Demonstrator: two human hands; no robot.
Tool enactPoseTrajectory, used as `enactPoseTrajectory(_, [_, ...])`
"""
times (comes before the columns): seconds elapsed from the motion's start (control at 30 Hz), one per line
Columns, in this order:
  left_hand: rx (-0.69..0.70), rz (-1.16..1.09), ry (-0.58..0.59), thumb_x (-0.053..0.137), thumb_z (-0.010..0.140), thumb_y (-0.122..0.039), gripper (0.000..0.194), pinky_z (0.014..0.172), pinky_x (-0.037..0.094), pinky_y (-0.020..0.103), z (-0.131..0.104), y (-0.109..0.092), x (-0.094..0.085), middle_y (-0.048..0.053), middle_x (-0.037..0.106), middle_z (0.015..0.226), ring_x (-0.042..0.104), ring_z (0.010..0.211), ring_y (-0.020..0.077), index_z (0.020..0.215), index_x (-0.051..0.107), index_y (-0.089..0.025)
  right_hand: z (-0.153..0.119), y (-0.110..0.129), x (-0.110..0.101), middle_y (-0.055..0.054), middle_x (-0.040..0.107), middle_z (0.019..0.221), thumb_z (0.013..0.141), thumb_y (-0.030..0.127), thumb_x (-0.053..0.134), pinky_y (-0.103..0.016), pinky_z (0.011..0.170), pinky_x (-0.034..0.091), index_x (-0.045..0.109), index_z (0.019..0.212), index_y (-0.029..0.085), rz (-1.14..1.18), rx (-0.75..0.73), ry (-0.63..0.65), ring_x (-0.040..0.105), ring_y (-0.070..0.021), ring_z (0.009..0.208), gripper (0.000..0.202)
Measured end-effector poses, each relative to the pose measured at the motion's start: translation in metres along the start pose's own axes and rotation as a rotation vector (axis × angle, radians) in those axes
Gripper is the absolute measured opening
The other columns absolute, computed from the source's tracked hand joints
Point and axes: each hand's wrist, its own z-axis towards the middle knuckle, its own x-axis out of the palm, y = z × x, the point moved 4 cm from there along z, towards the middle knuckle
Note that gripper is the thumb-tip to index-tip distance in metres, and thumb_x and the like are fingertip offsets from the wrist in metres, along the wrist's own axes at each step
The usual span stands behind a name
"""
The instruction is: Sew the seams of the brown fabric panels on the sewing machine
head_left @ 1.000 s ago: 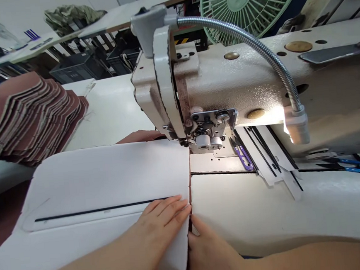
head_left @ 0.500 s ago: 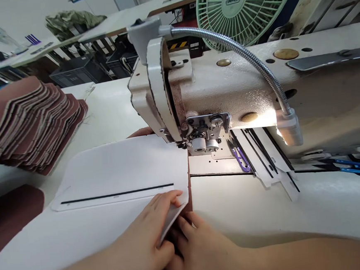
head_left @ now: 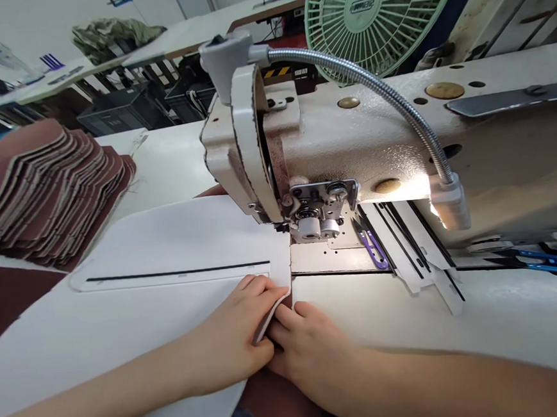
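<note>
White panel: a large white sheet with a rounded far-left corner lies flat across the left half of the pale table, its right border meeting the needle area and its lower end reaching the near edge.
Black line: a thin straight black strip runs lengthwise on the panel.
Brown layer: reddish-brown material shows beneath the panel, at the near edge.
Left hand: the person's left hand pinches the panel's right border between fingers and thumb, bending it up.
Right hand: the right hand sits just beside it, fingers curled in at the brown layer under the lifted border; from here I cannot tell whether they grip it.
Machine: a cream metal sewing machine reaches in from the right; its silver gooseneck lamp is lit.
Under the arm: purple-handled snips lie beside white strips with black lines.
Right edge: blue-handled scissors lie near the machine's base.
Far-left corner: reddish-brown cut pieces are stacked in a leaning pile.
</note>
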Motion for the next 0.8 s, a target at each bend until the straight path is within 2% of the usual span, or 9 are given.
enactPoseTrajectory(0.1, [0.005,0.033,-0.029,0.045,0.060,-0.008,0.061,0.101,0.041,0.040,0.005,0.004,-0.002,0.007,0.054,0.116,0.045,0.113,0.0251,0.120,0.053,-0.020,0.001,-0.005,-0.013,-0.012,0.067,0.103,0.085,0.021,0.062,-0.036,0.077,0.049,0.065,0.104,0.015,0.002,0.033,0.116,0.056,-0.0265,0.103,0.020])
enactPoseTrajectory(0.2, [0.021,0.068,-0.065,0.044,0.062,-0.008,0.064,0.101,0.040,0.043,0.011,0.009,-0.005,0.008,0.054,0.116,0.044,0.114,0.0263,0.125,0.050,-0.020,-0.004,-0.008,-0.025,-0.015,0.065,0.112,0.075,0.036,0.074,-0.035,0.076,0.051,0.057,0.118,0.006,0.062,0.004,0.218,0.059,-0.0270,0.098,0.055])
enactPoseTrajectory(0.27, [0.043,0.098,-0.061,0.043,0.063,-0.008,0.057,0.095,0.043,0.041,0.014,0.008,-0.006,0.007,0.055,0.109,0.046,0.109,0.0260,0.117,0.055,-0.021,-0.007,-0.011,-0.027,-0.016,0.063,0.116,0.072,0.045,0.075,-0.035,0.073,0.051,0.055,0.119,0.007,0.100,0.012,0.222,0.059,-0.0279,0.101,0.064])
enactPoseTrajectory(0.37, [0.079,0.121,-0.074,0.043,0.062,-0.005,0.048,0.092,0.045,0.037,0.016,0.004,-0.009,0.006,0.055,0.109,0.048,0.106,0.0242,0.104,0.059,-0.021,-0.009,-0.015,-0.022,-0.022,0.060,0.123,0.082,0.043,0.066,-0.036,0.071,0.050,0.057,0.118,0.009,0.046,0.060,0.166,0.056,-0.0312,0.111,0.050])
enactPoseTrajectory(0.5, [0.135,0.190,-0.118,0.043,0.063,-0.005,0.046,0.104,0.038,0.040,0.018,-0.001,-0.014,0.007,0.051,0.129,0.043,0.119,0.0255,0.104,0.058,-0.019,-0.008,-0.017,-0.014,-0.025,0.060,0.123,0.081,0.038,0.067,-0.036,0.068,0.048,0.059,0.116,0.008,-0.046,0.066,0.109,0.053,-0.0338,0.115,0.047])
enactPoseTrajectory(0.67, [0.125,0.223,-0.111,0.043,0.065,-0.005,0.041,0.098,0.043,0.041,0.024,-0.003,-0.018,0.007,0.059,0.111,0.049,0.107,0.0249,0.101,0.058,-0.019,-0.005,-0.025,-0.014,-0.022,0.063,0.118,0.085,0.037,0.063,-0.036,0.069,0.047,0.061,0.114,0.009,-0.105,0.089,0.054,0.052,-0.0324,0.116,0.040])
enactPoseTrajectory(0.8, [0.084,0.285,-0.098,0.047,0.063,-0.005,0.052,0.096,0.043,0.043,0.026,-0.002,-0.017,0.010,0.054,0.115,0.047,0.107,0.0268,0.114,0.053,-0.017,-0.002,-0.033,-0.012,-0.019,0.066,0.109,0.078,0.043,0.070,-0.037,0.072,0.048,0.062,0.113,0.009,-0.115,0.066,0.098,0.052,-0.0320,0.111,0.049])
